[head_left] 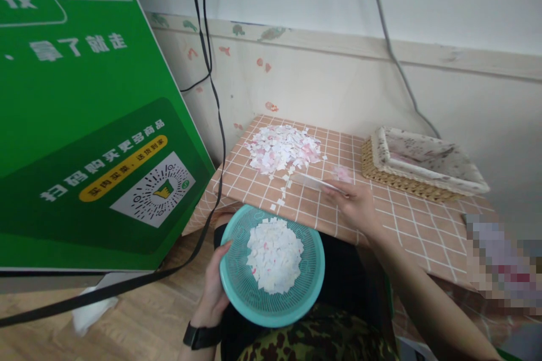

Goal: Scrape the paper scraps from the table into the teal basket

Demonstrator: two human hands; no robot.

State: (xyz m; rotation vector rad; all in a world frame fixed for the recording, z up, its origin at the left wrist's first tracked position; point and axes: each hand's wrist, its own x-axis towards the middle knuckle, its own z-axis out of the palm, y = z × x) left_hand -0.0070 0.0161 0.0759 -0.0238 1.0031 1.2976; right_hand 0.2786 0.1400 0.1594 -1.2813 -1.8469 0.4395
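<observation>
Scraps (275, 256), squarish and white with red-pink flecks, are lying heaped in a round turquoise basket (312, 254), its rim being gripped by the left hand (215, 282) before the counter (406, 214). The right hand (355, 203) is clasping a thin pale blade (311, 181) near a second pile (282, 149).

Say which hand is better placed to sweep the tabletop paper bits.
Probably the right hand: it holds a flat white tool near the paper bits; the left hand grips the turquoise colander.

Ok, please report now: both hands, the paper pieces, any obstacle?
Left hand gripping teal basket. Right hand holding pale flat tool. Paper pieces heaped in basket, more piled on table. Loose bits between.
</observation>
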